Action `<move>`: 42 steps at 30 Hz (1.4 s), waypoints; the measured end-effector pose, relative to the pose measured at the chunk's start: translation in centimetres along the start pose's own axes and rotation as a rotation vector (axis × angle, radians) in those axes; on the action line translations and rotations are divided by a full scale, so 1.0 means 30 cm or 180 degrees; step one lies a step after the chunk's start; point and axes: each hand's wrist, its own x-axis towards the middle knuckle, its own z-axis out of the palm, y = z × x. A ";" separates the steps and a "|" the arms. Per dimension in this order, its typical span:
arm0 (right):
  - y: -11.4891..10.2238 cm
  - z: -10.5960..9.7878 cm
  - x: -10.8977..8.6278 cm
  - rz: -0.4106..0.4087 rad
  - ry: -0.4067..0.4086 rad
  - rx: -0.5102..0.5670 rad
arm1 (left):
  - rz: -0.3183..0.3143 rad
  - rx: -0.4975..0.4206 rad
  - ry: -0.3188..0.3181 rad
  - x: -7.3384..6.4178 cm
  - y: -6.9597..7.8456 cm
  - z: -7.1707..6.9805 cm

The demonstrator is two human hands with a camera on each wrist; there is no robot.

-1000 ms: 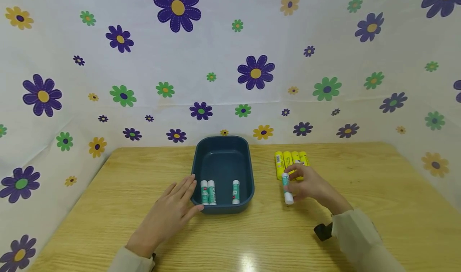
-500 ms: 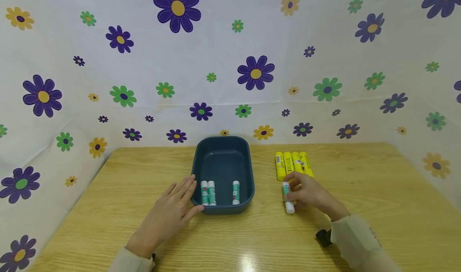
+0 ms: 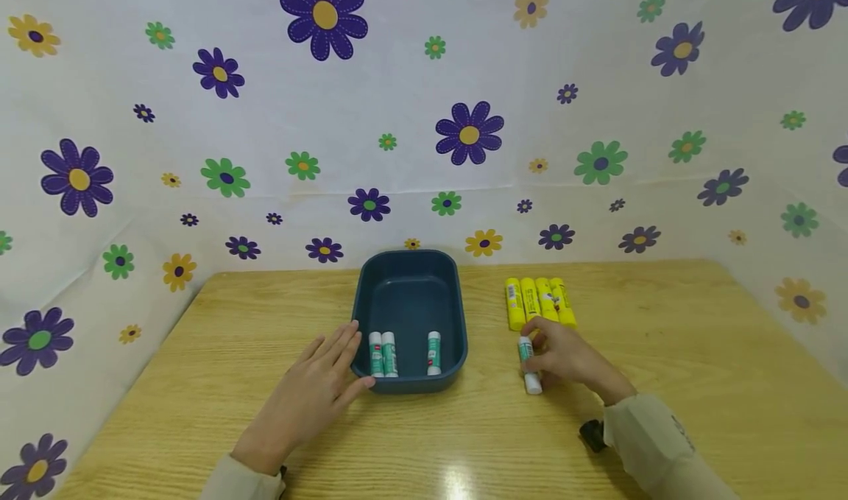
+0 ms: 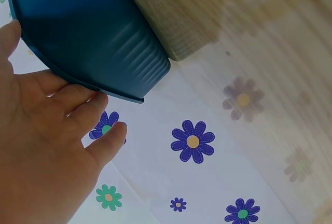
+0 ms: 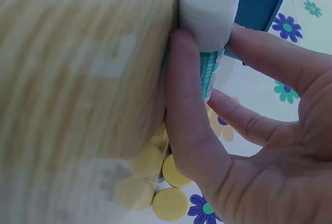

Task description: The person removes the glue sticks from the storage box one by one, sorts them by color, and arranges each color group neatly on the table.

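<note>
In the head view my right hand (image 3: 566, 353) pinches a green-and-white glue stick (image 3: 532, 382) between thumb and fingers, low over the table right of the tray. The right wrist view has the stick's white end (image 5: 208, 11) close up, against the table surface. My left hand (image 3: 314, 382) lies with straight fingers along the near left rim of a dark blue tray (image 3: 411, 305). In the left wrist view its fingers touch the tray's outside. Inside the tray, two glue sticks (image 3: 389, 356) lie side by side at the left, and another glue stick (image 3: 433, 353) lies apart at the right.
Several yellow glue sticks (image 3: 530, 301) lie in a row just beyond my right hand. Behind the wooden table (image 3: 278, 323) hangs a flowered white cloth (image 3: 397, 102). A small black device (image 3: 592, 435) sits by the right wrist.
My right hand has drawn the held glue stick toward me, away from the yellow row, and lowered it to the table. The left hand and tray have stayed put.
</note>
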 end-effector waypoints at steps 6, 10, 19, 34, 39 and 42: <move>0.000 -0.010 0.002 0.0004 -0.0012 -0.0045 | -0.0022 -0.0024 -0.0001 0.003 0.001 0.000; -0.001 -0.013 0.004 0.0026 -0.0039 -0.0013 | -0.0033 -0.0017 -0.0003 0.004 -0.001 -0.001; -0.013 -0.038 -0.001 -0.0021 -0.0047 -0.0064 | 0.0001 -0.0007 0.0031 0.008 -0.001 -0.001; -0.170 -0.097 0.045 -0.0408 -0.0001 0.0672 | 0.0009 -0.0005 0.0009 0.002 -0.001 -0.001; -0.217 -0.065 0.074 -0.0495 -0.0057 0.0788 | -0.0003 -0.0025 -0.0009 0.000 0.003 -0.001; -0.248 -0.038 0.093 -0.0552 -0.0109 0.0896 | 0.0005 -0.0024 0.0016 -0.001 0.002 0.000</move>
